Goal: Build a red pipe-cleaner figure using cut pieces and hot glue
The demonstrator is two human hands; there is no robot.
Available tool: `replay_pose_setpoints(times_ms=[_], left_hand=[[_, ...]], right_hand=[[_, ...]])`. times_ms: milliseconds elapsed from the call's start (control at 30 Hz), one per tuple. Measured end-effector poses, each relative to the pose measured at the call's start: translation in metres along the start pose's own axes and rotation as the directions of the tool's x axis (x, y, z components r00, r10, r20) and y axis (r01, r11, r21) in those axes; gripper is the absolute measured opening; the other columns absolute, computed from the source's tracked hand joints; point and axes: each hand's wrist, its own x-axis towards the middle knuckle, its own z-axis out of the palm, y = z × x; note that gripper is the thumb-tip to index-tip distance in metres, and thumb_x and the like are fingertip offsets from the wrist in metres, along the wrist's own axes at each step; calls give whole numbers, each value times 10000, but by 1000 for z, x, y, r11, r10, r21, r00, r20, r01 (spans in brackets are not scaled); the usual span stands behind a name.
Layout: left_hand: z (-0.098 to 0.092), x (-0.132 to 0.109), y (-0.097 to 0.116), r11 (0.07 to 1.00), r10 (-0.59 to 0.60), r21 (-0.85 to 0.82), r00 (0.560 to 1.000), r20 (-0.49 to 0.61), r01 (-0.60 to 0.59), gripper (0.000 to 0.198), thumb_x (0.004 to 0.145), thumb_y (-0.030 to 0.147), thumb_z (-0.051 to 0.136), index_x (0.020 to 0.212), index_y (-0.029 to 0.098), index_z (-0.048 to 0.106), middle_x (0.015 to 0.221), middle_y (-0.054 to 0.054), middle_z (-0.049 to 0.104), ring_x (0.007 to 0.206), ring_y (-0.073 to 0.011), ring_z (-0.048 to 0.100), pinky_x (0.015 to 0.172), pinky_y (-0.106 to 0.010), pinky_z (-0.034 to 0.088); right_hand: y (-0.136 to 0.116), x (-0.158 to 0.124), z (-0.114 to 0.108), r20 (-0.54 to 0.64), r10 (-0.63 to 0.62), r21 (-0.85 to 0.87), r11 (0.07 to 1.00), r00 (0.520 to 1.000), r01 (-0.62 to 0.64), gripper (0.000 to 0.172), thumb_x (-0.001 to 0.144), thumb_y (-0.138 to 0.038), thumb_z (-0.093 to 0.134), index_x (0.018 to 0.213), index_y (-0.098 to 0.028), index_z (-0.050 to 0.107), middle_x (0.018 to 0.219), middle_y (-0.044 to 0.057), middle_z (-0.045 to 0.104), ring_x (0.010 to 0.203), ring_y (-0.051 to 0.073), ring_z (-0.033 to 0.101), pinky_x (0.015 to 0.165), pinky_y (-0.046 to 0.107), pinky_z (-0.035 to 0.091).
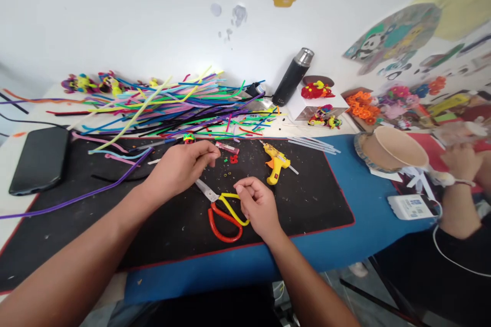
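Note:
My left hand (183, 165) hovers over the black mat (314, 199), its fingers pinched together near small red and yellow bits; what it grips is too small to make out. My right hand (258, 204) rests on the mat with fingers curled, its fingertips pinching something tiny I cannot name. Between and under the hands lie scissors (222, 212) with one red and one yellow handle. A yellow glue gun (276, 162) lies just right of my left hand. A big heap of coloured pipe cleaners (172, 104) spreads along the back of the mat.
A black phone (38, 159) lies at the left. A dark flask (293, 76) leans by the wall. Small pipe-cleaner figures (322, 112) and orange flowers (360, 104) sit at the right. Another person's hands (464, 161) work by a paper cup (399, 145) at the far right.

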Motion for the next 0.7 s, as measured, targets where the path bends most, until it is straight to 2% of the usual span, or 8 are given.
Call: replay_pose_setpoints(times_ms=[133, 300, 400, 567, 700], left_hand=[[1, 0, -2, 999, -21, 42, 999, 27, 20, 283, 971, 499, 595, 894, 237, 670, 689, 26, 742, 594, -172, 661, 610, -268, 441], [9, -1, -1, 971, 79, 217, 992, 103, -100, 221, 985, 369, 548, 998, 251, 735, 917, -14, 820, 782, -210, 739, 671, -284, 459], [14, -1, -1, 970, 121, 195, 986, 118, -143, 239, 1000, 355, 523, 1034, 243, 732, 1000, -36, 828, 874, -225, 757, 733, -295, 504], [19, -4, -1, 981, 134, 121, 984, 120, -149, 284, 1041, 393, 492, 1025, 237, 728, 1039, -40, 822, 904, -218, 758, 783, -308, 533], [28, -2, 18, 977, 137, 140, 979, 154, -159, 232, 1044, 349, 530, 1037, 235, 732, 1050, -41, 826, 943, -228, 771, 808, -316, 548]], right_hand=[[2, -1, 1, -5, -16, -3, 1000, 1000, 16, 309, 919, -503, 730, 911, -200, 671, 462, -127, 404, 377, 73, 298, 393, 216, 225], [8, -1, 1, -23, -33, -14, 999, 999, 33, 342, 904, -540, 742, 904, -205, 671, 476, -124, 396, 384, 76, 291, 385, 216, 225], [9, 0, 2, -26, -36, -15, 999, 999, 36, 352, 904, -552, 741, 907, -207, 669, 479, -122, 401, 382, 75, 296, 380, 211, 229], [-1, -6, 0, -38, -25, 19, 999, 999, 25, 345, 908, -540, 741, 906, -205, 658, 466, -121, 417, 369, 73, 317, 386, 206, 251], [-14, -14, -15, -108, -75, 38, 996, 991, 79, 332, 922, -523, 747, 928, -198, 678, 462, -126, 399, 366, 68, 301, 386, 204, 261]])
